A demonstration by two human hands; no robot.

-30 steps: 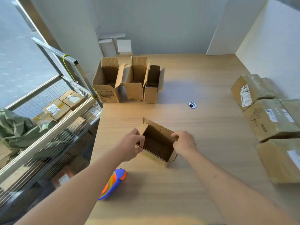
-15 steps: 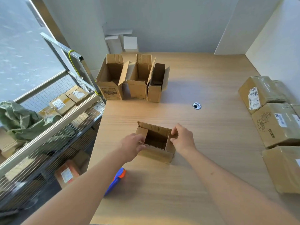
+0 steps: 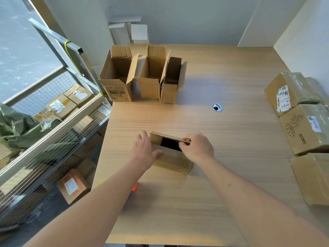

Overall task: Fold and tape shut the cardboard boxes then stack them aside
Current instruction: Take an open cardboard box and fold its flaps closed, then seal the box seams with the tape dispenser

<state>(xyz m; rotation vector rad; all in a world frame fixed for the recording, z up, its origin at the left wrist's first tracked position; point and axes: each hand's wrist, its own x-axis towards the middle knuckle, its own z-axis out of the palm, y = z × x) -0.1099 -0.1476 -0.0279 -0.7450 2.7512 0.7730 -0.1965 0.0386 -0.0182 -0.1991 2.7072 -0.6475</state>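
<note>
the left hand [image 3: 145, 152] lies against the left end of the small cardboard box [image 3: 171, 160], fingers fairly straight along that side and thumb resting on the near face; the right hand [image 3: 197, 147] curls over the box's right end, its fingers pinching the edge of the far top flap. the box sits between the two hands on the wooden table [image 3: 204, 202], its top partly folded with a dark gap open in the middle

beyond the small box, toward the far left corner of the table, three open cardboard boxes [image 3: 142, 77] stand side by side with flaps up; the leftmost has a dark printed block on its near face, too blurred to read. between them and the small box, off to the right, is a round cable grommet [image 3: 217, 107]

to the right of the small box, along the table's right edge, lie three taped boxes [image 3: 306, 127]: the far one has a white shipping label with barcodes, the middle one a line drawing of flowers and a small label, text unreadable. near the left forearm, an orange and blue object [image 3: 134, 188] peeks out, mostly hidden
</note>
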